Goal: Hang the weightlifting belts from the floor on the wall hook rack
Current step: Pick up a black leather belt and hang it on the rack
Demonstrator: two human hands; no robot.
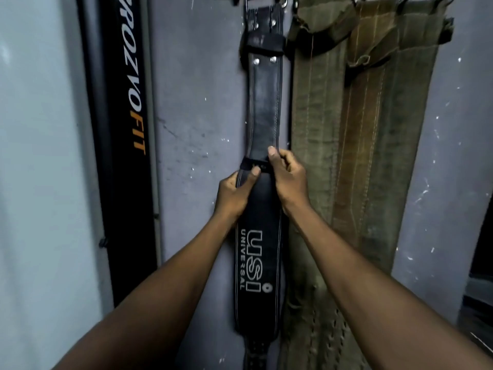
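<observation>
black belt (262, 116) between both hands' fingers (254, 172)

gym: lifting belts (262, 108) hung on wall, fitness-brand banner (130, 102).

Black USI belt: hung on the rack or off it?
Hung: the black belt drops straight from the hook rack, both hands gripping it.

bare wall (197, 124) left, olive belts (346, 156) right
</observation>
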